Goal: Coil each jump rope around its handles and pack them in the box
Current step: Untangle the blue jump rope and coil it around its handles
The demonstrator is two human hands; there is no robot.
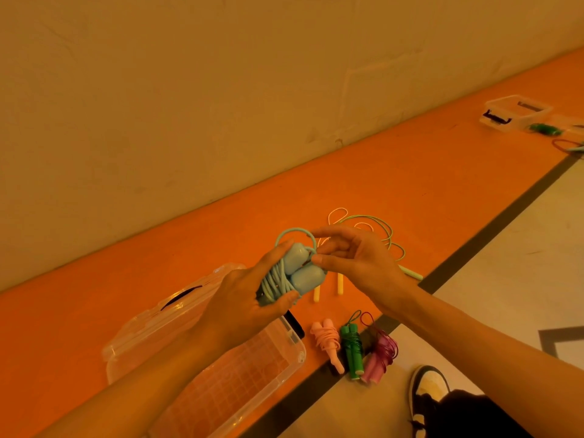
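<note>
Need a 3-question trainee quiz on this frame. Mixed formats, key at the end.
1. True or false: the left hand grips the blue jump rope by its handles while the right hand pinches its cord.
2. How many coiled ropes lie just right of the open clear box? A) one B) three C) five
3. Fill in: the two loose handles lying beyond the blue jump rope are ____ in colour.

Key
1. True.
2. B: pink rope, green rope, magenta rope.
3. Yellow.
</note>
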